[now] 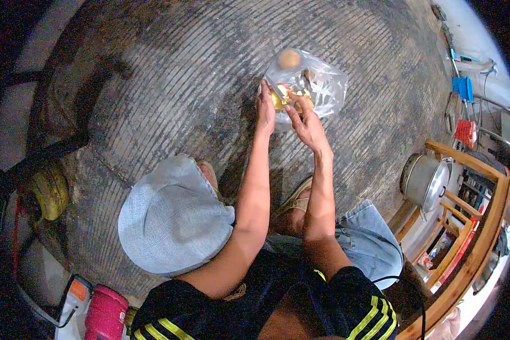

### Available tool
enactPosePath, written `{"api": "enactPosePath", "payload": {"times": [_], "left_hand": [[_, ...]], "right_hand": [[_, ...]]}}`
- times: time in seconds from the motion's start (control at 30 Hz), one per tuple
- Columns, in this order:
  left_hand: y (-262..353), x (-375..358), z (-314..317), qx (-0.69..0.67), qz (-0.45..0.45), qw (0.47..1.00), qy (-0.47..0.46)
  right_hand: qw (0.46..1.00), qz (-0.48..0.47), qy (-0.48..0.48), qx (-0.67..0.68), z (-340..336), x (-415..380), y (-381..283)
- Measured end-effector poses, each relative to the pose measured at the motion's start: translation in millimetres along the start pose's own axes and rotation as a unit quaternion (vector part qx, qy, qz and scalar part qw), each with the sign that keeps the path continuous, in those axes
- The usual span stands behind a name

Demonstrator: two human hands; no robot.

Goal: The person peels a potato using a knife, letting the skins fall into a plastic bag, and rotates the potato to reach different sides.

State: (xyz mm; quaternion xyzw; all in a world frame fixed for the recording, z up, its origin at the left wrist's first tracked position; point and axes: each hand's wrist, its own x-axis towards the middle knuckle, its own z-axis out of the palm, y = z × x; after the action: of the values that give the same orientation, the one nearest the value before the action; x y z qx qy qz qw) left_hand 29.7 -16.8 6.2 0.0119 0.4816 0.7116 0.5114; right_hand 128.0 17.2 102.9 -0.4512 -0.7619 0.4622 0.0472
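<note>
A clear plastic bag [330, 85] lies on the ridged floor, with a round tan item [289, 58] at its far side. Over the bag's near left part, my left hand [266, 107] is closed around a yellow item [278, 97], which looks like a partly peeled piece of food. Beside it, my right hand [305, 118] has its thumb and forefinger at the pale yellow pieces, fingers bent and apart; whether it grips anything is too small to tell. A thin grey strip, perhaps a blade, shows between the hands.
My feet and knees in light blue jeans [173, 215] are below the hands. At the right stand a metal pot [425, 180] and a wooden frame [470, 153], with blue and red brush heads beyond. A pink container [106, 313] is at the lower left.
</note>
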Motion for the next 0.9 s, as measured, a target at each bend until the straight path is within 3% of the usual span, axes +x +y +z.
{"api": "enactPosePath", "payload": {"times": [0.03,0.13,0.23,0.53,0.63,0.73,0.8,0.87,0.9], "left_hand": [[-4.2,1.5,0.8,-0.007,0.017,1.000,0.003],[-3.5,-0.9,2.4,-0.002,0.037,0.999,0.011],[-5.4,-1.5,1.7,0.006,0.031,0.999,0.022],[6.2,-7.3,14.8,0.014,0.014,0.999,0.046],[13.9,-15.6,21.3,0.084,-0.009,0.991,0.101],[9.5,-14.1,22.3,0.117,-0.009,0.987,0.107],[5.2,-12.1,22.9,0.091,-0.001,0.991,0.103],[6.5,-8.8,19.8,-0.011,-0.005,0.999,0.039],[3.2,-5.5,16.9,-0.063,-0.008,0.998,0.006]], "right_hand": [[0.999,0.032,-0.021,0.018,-1.8,-0.7,-2.1],[1.000,-0.021,-0.004,-0.012,5.2,1.7,10.6],[1.000,-0.014,-0.013,0.001,4.3,0.9,8.5],[0.995,-0.051,0.064,-0.060,8.0,4.0,1.6],[0.998,0.033,0.035,-0.040,3.4,7.1,1.4],[0.991,-0.023,0.114,-0.059,10.1,13.1,21.0],[0.986,0.031,0.097,0.129,6.5,13.8,26.3],[0.946,0.069,0.089,0.304,3.7,10.6,24.5],[0.940,0.103,0.076,0.316,2.9,8.1,26.3]]}}
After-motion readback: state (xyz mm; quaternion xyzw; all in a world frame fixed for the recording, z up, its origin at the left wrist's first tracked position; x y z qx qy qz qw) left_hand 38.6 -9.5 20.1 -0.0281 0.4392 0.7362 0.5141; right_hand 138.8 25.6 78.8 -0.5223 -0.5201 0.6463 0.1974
